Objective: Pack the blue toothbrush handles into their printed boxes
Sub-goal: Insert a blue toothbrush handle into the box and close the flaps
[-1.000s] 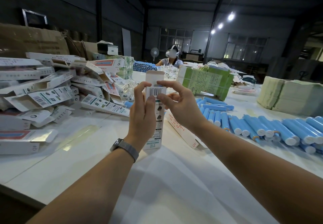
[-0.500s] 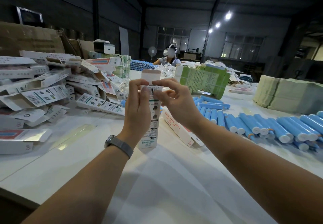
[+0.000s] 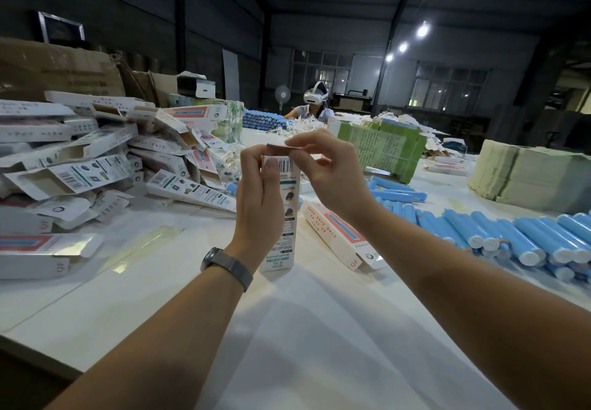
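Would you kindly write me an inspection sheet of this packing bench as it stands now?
Surface: white table, a pale sheet over its near part.
Job's things: printed box held upright, its base on the table; top flap folded over. Blue toothbrush handles lie loose at right.
Clutter: heap of open boxes at left; one flat box beside the held one; green bundles; pale paper stacks.
Grippers: left hand grips the box; right hand pinches the flap.
Cables: nothing seen.
Surroundings: dim warehouse, another person at the far end.
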A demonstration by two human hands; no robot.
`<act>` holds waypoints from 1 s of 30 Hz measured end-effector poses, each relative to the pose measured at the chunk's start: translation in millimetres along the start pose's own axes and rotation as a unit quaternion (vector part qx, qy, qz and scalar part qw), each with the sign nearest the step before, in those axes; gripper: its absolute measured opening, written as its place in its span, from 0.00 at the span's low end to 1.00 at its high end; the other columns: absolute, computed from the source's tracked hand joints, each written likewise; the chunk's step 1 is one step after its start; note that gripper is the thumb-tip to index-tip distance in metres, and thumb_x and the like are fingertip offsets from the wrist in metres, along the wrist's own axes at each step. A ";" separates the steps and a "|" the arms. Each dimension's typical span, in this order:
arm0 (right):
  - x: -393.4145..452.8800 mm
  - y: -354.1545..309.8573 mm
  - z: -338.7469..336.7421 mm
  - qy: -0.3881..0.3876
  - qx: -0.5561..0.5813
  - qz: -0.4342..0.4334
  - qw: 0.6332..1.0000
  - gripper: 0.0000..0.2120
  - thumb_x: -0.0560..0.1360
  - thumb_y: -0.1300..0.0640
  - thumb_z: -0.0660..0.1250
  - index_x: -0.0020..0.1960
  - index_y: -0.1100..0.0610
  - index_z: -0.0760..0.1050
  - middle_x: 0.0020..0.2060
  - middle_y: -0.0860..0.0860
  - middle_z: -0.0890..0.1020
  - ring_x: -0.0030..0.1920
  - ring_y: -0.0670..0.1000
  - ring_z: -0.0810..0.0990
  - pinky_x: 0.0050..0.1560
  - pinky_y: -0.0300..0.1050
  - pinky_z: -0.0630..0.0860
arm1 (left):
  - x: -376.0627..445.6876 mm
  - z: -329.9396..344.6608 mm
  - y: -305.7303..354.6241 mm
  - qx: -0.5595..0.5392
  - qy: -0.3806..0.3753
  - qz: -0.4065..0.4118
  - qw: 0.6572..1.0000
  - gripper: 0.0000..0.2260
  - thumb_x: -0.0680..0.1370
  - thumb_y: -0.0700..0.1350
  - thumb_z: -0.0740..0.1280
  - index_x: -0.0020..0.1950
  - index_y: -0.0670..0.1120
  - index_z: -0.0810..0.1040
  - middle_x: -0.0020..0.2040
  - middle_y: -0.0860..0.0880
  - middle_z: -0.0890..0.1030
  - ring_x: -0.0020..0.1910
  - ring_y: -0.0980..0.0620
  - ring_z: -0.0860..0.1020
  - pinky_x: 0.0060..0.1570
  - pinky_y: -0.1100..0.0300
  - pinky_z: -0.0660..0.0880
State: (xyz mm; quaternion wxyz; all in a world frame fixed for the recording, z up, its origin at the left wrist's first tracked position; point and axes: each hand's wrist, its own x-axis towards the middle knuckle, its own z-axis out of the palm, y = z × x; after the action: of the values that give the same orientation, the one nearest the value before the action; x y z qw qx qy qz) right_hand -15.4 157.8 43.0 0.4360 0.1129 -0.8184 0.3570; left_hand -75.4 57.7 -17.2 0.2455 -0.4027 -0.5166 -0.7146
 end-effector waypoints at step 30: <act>-7.5 -9.0 6.1 0.003 0.003 -0.005 1.000 0.03 0.75 0.63 0.71 0.46 0.63 0.83 0.42 0.53 0.79 0.43 0.52 0.79 0.45 0.50 0.79 | -0.7 0.9 0.7 0.056 0.019 0.002 0.998 0.06 0.86 0.45 0.53 0.56 0.47 0.69 0.41 0.53 0.78 0.36 0.59 0.78 0.33 0.67 0.72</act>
State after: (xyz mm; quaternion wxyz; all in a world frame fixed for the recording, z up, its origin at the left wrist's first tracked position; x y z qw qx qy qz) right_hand -10.4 146.2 39.2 0.4401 0.1172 -0.8153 0.3576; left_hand -74.2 58.3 -17.2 0.2788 -0.3762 -0.5502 -0.6914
